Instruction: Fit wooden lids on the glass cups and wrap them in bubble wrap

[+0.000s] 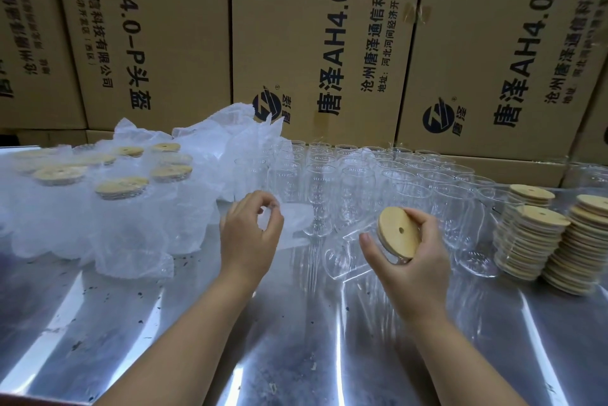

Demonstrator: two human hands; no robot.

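Glass cup (353, 254): tipped on its side at centre right, low over the table; whether it touches, cannot tell.
Wooden lid (398, 232): seated on the cup's mouth, hole showing.
Right hand (413, 262): fingers curled round the lidded end.
Left hand (250, 234): thumb and forefinger pinching the bubble wrap (294, 224), just left of the cup.
Wrapped cups (121, 205): lidded, clustered far left.
Bare cups (378, 175): rows behind.
Lid stacks (533, 241): right edge.
Steel table (296, 340): speckled.
Cartons (322, 43): stacked behind.

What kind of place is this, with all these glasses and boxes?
Probably a warehouse packing station: printed cardboard cartons stacked behind a metal table, rows of empty glass cups beside stacks of wooden lids, and finished cups in bubble wrap on the left. The right hand holds a lidded cup.
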